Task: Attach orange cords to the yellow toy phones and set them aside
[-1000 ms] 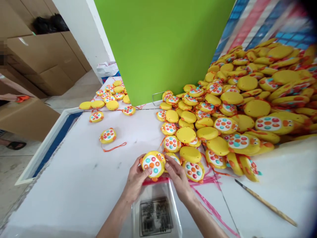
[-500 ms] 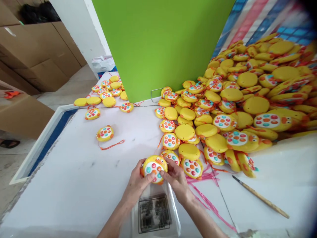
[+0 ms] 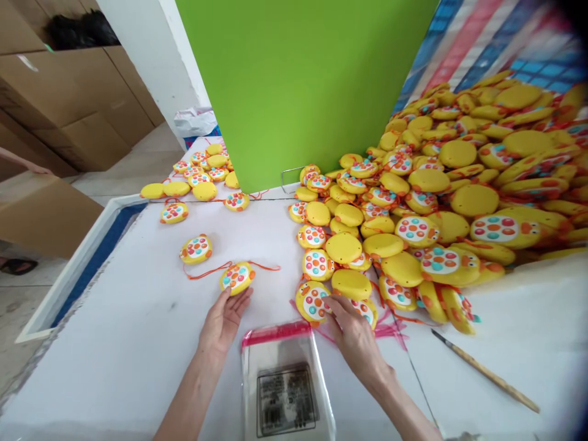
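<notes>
- The left hand [image 3: 223, 321] lies open on the white table [image 3: 138, 343], fingers spread and gripping nothing, with the fingertips at or just beside the near edge of a round yellow toy [image 3: 237, 277].
- That toy lies flat on the table, its face of coloured buttons upward, and an orange cord [image 3: 206, 271] runs from it to the left and right.
- The right hand [image 3: 353, 334] reaches toward the far right, its fingers [image 3: 328, 304] extended over the edge of a second yellow toy [image 3: 313, 301]. Whether they have hold of it, I cannot tell.
- A third yellow toy [image 3: 365, 311] sits partly under the right hand, just beside the second.
- Between the hands, at the near edge, lies a clear plastic bag [image 3: 285, 380] with a red strip [image 3: 275, 334] along its far end and a dark printed label [image 3: 287, 399].
- A large heap of yellow toys [image 3: 459, 184] fills the right and far side of the table, against a green board [image 3: 298, 79].
- A smaller group of toys [image 3: 202, 171] lies at the far left.
- A thin paintbrush [image 3: 487, 380] lies on the table at the right.
- Cardboard boxes [image 3: 68, 110] stand beyond the table on the left, and another person's arm [image 3: 22, 160] rests at the left edge.
</notes>
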`<state>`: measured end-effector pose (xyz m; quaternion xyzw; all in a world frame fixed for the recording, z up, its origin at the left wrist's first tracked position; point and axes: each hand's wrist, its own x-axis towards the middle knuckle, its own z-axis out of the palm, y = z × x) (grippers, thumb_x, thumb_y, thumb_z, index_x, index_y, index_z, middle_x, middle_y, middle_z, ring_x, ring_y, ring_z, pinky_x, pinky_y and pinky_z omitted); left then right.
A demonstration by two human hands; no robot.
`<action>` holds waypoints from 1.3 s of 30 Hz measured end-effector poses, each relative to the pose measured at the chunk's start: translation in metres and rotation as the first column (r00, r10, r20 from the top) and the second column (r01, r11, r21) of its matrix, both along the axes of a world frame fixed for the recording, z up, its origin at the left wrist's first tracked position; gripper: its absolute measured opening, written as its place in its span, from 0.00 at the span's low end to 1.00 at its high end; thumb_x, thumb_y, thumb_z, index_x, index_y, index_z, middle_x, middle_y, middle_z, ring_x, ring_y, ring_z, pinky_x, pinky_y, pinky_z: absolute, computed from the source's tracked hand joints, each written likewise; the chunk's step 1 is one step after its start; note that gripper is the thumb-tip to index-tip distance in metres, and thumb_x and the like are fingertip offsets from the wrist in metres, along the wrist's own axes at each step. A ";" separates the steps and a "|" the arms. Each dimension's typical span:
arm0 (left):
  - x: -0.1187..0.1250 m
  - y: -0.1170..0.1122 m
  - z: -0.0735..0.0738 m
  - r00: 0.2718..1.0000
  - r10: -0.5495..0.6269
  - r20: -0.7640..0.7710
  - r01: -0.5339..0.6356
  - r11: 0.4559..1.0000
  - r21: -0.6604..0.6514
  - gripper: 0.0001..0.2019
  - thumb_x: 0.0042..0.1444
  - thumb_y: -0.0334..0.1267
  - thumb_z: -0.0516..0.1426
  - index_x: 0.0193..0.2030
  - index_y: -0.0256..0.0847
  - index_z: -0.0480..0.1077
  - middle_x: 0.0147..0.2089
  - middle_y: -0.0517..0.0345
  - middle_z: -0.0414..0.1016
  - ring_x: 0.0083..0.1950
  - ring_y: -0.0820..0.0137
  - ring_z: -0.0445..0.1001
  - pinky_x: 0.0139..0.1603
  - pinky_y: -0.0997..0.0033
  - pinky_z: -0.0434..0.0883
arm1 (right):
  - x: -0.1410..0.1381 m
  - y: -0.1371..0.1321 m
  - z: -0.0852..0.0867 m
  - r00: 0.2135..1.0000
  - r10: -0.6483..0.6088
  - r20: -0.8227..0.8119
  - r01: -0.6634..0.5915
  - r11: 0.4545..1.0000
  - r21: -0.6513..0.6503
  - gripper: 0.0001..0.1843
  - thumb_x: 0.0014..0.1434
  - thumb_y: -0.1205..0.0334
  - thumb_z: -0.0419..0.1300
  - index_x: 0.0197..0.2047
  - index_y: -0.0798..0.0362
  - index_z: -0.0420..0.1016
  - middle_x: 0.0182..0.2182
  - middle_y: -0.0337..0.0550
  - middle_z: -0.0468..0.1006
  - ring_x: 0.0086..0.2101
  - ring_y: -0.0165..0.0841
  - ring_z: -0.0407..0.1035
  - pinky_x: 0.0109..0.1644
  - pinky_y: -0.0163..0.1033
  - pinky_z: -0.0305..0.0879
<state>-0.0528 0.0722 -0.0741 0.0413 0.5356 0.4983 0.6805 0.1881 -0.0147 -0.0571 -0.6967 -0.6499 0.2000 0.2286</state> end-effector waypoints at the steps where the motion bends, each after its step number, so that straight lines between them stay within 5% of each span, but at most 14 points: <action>1: 0.002 -0.002 0.001 0.999 -0.031 0.033 0.032 0.999 -0.044 0.07 0.55 0.30 0.55 0.40 0.31 0.70 0.38 0.46 0.78 0.40 0.66 0.78 0.39 0.71 0.75 | 0.002 0.002 -0.002 0.998 0.027 0.057 -0.026 0.999 -0.028 0.16 0.63 0.67 0.45 0.47 0.52 0.71 0.48 0.51 0.71 0.41 0.40 0.71 0.40 0.43 0.70; 4: 0.018 -0.020 0.006 0.969 -0.236 0.071 0.240 0.969 -0.058 0.08 0.54 0.32 0.56 0.39 0.31 0.71 0.35 0.45 0.78 0.36 0.65 0.78 0.36 0.70 0.75 | 0.004 0.009 -0.008 0.985 0.078 0.155 -0.068 0.995 -0.072 0.15 0.62 0.71 0.45 0.43 0.53 0.72 0.41 0.49 0.72 0.36 0.38 0.71 0.35 0.39 0.68; 7: 0.040 -0.040 0.008 0.928 -0.372 -0.008 0.372 0.925 0.078 0.14 0.49 0.39 0.62 0.40 0.32 0.71 0.37 0.46 0.78 0.38 0.63 0.77 0.39 0.67 0.75 | 0.002 0.015 -0.006 0.992 0.081 0.099 -0.081 0.997 -0.013 0.14 0.62 0.70 0.47 0.39 0.52 0.73 0.36 0.46 0.72 0.34 0.36 0.70 0.36 0.38 0.67; 11: 0.062 -0.051 0.011 0.902 -0.424 -0.077 0.431 0.886 0.171 0.21 0.50 0.45 0.62 0.49 0.39 0.67 0.43 0.50 0.76 0.44 0.62 0.76 0.44 0.65 0.73 | -0.009 0.015 0.012 0.994 0.070 -0.083 -0.061 0.993 0.104 0.12 0.63 0.67 0.48 0.44 0.50 0.71 0.39 0.45 0.72 0.38 0.36 0.71 0.40 0.38 0.68; 17: 0.068 -0.046 0.019 0.908 -0.411 0.082 0.382 0.893 0.239 0.24 0.52 0.42 0.61 0.55 0.41 0.61 0.43 0.49 0.76 0.39 0.61 0.77 0.41 0.59 0.74 | -0.028 0.008 0.019 0.969 -0.031 -0.245 0.070 0.986 0.154 0.17 0.59 0.60 0.57 0.52 0.48 0.68 0.45 0.47 0.72 0.46 0.41 0.67 0.50 0.48 0.67; 20: 0.066 -0.049 0.022 0.901 -0.425 0.091 0.389 0.883 0.264 0.23 0.52 0.41 0.60 0.54 0.41 0.63 0.47 0.48 0.75 0.42 0.60 0.77 0.42 0.59 0.74 | -0.032 0.007 0.007 0.826 -0.142 -0.545 0.175 0.984 0.010 0.32 0.54 0.53 0.63 0.59 0.51 0.59 0.54 0.53 0.66 0.52 0.45 0.63 0.50 0.50 0.69; 23: 0.066 -0.055 0.026 0.900 -0.429 0.076 0.394 0.876 0.278 0.24 0.52 0.43 0.60 0.55 0.43 0.63 0.51 0.48 0.73 0.46 0.59 0.75 0.44 0.59 0.74 | -0.035 0.005 0.000 0.561 -0.171 -0.810 0.099 0.985 -0.139 0.34 0.54 0.52 0.63 0.59 0.55 0.56 0.49 0.53 0.71 0.48 0.43 0.68 0.46 0.46 0.72; 24: 0.068 -0.057 0.028 0.898 -0.436 0.063 0.403 0.870 0.285 0.25 0.52 0.43 0.60 0.56 0.43 0.62 0.52 0.48 0.72 0.48 0.59 0.74 0.46 0.60 0.73 | -0.036 0.004 0.000 0.531 -0.178 -0.829 0.098 0.984 -0.148 0.33 0.54 0.53 0.63 0.58 0.55 0.56 0.47 0.52 0.73 0.46 0.43 0.70 0.46 0.45 0.72; 29: 0.071 -0.058 0.033 0.891 -0.419 -0.176 0.453 0.847 0.279 0.29 0.46 0.39 0.64 0.55 0.41 0.63 0.50 0.50 0.73 0.49 0.61 0.72 0.49 0.65 0.71 | -0.038 0.001 0.010 0.704 -0.144 -0.696 0.066 0.988 -0.138 0.29 0.52 0.57 0.64 0.55 0.53 0.60 0.45 0.48 0.74 0.42 0.40 0.71 0.44 0.44 0.71; 32: 0.067 -0.056 0.033 0.861 -0.426 -0.278 0.494 0.833 0.250 0.28 0.45 0.39 0.65 0.53 0.40 0.64 0.46 0.51 0.75 0.45 0.64 0.73 0.45 0.70 0.72 | -0.034 0.001 0.014 0.548 -0.092 -0.831 -0.116 0.976 -0.184 0.27 0.53 0.56 0.64 0.54 0.53 0.62 0.44 0.47 0.75 0.41 0.39 0.71 0.44 0.43 0.71; 35: 0.061 -0.056 0.033 0.809 -0.482 -0.336 0.565 0.795 0.220 0.29 0.44 0.41 0.64 0.54 0.40 0.63 0.45 0.52 0.75 0.42 0.64 0.74 0.36 0.73 0.73 | -0.032 0.002 0.013 0.392 -0.131 -0.910 -0.119 0.974 -0.192 0.21 0.58 0.51 0.59 0.51 0.54 0.67 0.43 0.47 0.75 0.43 0.40 0.70 0.46 0.44 0.69; 39: 0.056 -0.059 0.031 0.755 -0.527 -0.390 0.619 0.769 0.160 0.26 0.52 0.48 0.58 0.56 0.43 0.61 0.51 0.49 0.71 0.43 0.62 0.74 0.28 0.75 0.72 | -0.035 0.000 0.010 0.512 -0.183 -0.839 0.016 0.979 -0.204 0.17 0.60 0.49 0.57 0.43 0.54 0.71 0.37 0.43 0.76 0.38 0.37 0.70 0.40 0.38 0.68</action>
